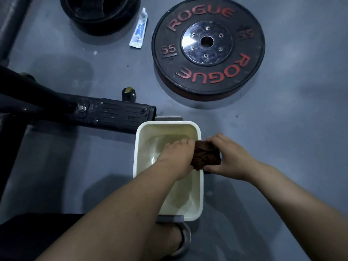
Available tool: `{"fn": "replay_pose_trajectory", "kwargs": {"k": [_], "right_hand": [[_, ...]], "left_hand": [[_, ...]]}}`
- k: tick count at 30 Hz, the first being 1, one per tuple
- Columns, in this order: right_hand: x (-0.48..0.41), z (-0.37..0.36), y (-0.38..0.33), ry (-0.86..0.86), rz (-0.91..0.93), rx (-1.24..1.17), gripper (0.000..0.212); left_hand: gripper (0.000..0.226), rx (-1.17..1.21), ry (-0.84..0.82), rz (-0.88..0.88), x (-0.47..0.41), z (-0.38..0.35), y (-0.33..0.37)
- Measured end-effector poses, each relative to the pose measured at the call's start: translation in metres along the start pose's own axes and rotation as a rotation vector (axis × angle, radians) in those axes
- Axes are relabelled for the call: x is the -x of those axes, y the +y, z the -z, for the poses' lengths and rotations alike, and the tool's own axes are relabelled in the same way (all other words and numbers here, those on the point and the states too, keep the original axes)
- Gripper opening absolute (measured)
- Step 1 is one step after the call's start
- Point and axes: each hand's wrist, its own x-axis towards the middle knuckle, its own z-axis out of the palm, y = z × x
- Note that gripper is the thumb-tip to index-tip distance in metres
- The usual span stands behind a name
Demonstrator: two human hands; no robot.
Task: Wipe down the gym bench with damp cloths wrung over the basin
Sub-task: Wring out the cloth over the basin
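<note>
Dark brown bunched cloth, gripped at each end by your left hand and right hand with fingers curled tight around it, hangs over the right rim of a white rectangular plastic basin, seemingly holding water.

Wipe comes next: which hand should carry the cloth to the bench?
Left, probably. The left hand and right hand both grip the cloth over the edge of the basin, but the left sits nearer the bench on that side; the right would reach across.
</note>
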Motion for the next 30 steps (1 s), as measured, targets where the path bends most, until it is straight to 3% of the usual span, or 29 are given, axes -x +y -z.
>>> {"fn": "replay_pose_trajectory", "kwargs": {"k": [5,10,14,20,30], "right_hand": [[0.003,0.001,-0.006,-0.024,-0.013,0.004,0.081],[0.007,0.019,-0.021,0.007,0.008,0.087,0.103],[0.012,0.043,-0.041,0.064,0.093,0.111,0.100],[0.022,0.076,-0.109,0.095,0.287,0.098,0.086],[0.039,0.108,-0.285,0.090,0.710,0.165,0.080]], "left_hand": [[0.059,-0.084,-0.015,0.027,0.007,0.005,0.000],[0.070,-0.194,0.104,-0.059,0.020,0.037,-0.017],[0.094,-0.197,0.127,-0.056,0.045,0.061,-0.034],[0.088,-0.218,0.217,-0.001,0.118,0.120,-0.053],[0.096,-0.153,0.596,0.398,0.338,0.152,-0.104]]}}
